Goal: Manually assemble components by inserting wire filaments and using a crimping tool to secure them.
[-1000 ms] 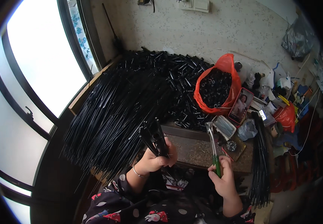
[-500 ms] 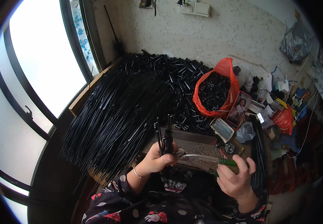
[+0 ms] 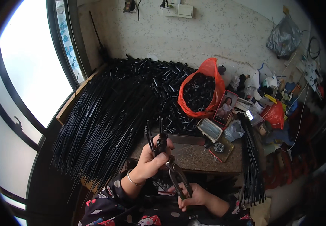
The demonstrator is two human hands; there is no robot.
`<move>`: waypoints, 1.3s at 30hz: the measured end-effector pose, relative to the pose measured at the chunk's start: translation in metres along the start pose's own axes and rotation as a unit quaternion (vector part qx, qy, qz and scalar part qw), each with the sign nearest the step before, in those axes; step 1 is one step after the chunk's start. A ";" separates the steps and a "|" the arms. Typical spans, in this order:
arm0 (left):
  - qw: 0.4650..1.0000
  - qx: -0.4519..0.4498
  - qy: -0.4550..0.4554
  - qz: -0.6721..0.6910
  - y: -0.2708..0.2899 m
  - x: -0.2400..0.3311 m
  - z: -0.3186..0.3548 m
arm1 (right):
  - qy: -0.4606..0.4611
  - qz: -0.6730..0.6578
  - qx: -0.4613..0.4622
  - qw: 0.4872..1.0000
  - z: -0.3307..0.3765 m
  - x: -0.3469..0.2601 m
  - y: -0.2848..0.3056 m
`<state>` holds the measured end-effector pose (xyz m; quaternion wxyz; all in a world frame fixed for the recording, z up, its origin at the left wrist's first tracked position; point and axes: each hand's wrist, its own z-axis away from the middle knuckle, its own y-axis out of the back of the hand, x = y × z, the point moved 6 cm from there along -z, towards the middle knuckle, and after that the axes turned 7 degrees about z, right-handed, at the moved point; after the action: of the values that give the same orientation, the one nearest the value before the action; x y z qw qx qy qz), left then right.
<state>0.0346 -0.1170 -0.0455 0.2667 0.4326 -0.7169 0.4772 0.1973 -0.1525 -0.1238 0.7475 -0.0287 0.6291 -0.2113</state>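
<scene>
My left hand (image 3: 150, 162) is closed around several thin black rods (image 3: 147, 132) and a short black tubular fitting (image 3: 162, 140), all standing upright out of the fist. My right hand (image 3: 197, 196) grips the handles of a pair of pliers (image 3: 178, 174), low in front of my body. The pliers' head lies right beside my left thumb; whether its jaws bite on anything there cannot be made out. The lower ends of the rods are hidden behind the left hand.
A large heap of long black rods (image 3: 95, 128) covers the left, with a pile of short black tubes (image 3: 170, 81) behind. A red plastic bag (image 3: 219, 81) of small black parts, a phone (image 3: 225, 109), a tray (image 3: 210, 129) and a rod bundle (image 3: 249, 162) stand rightward.
My right hand has moved down and left, swinging the pliers from level to steeply slanted. My left hand keeps hold of the rods and fitting. The whole view has shifted a little.
</scene>
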 end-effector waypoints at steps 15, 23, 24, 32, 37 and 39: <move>0.992 0.013 0.039 -0.116 0.003 0.009 0.000 | 0.087 0.354 0.229 0.902 0.004 -0.036 0.024; 0.995 -0.038 0.035 -0.087 -0.004 0.010 -0.001 | -0.026 -0.131 0.005 0.991 0.018 0.004 0.003; 0.996 -0.054 0.049 -0.044 -0.009 0.007 -0.002 | -0.013 -0.173 -0.069 0.982 0.011 0.015 0.001; 0.995 -0.004 -0.012 -0.095 -0.003 0.023 -0.002 | 0.275 0.648 0.453 0.547 0.029 -0.080 0.023; 0.995 -0.038 0.006 -0.092 -0.006 0.017 -0.008 | 0.048 0.160 0.174 0.971 0.006 -0.008 -0.003; 0.993 -0.014 -0.007 -0.120 -0.007 0.011 -0.006 | 0.049 0.091 0.097 0.990 0.000 0.000 -0.007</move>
<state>0.0349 -0.1167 -0.0309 0.3228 0.5153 -0.6683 0.4285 0.1955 -0.1590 -0.1213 0.7311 0.1119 0.6416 -0.2032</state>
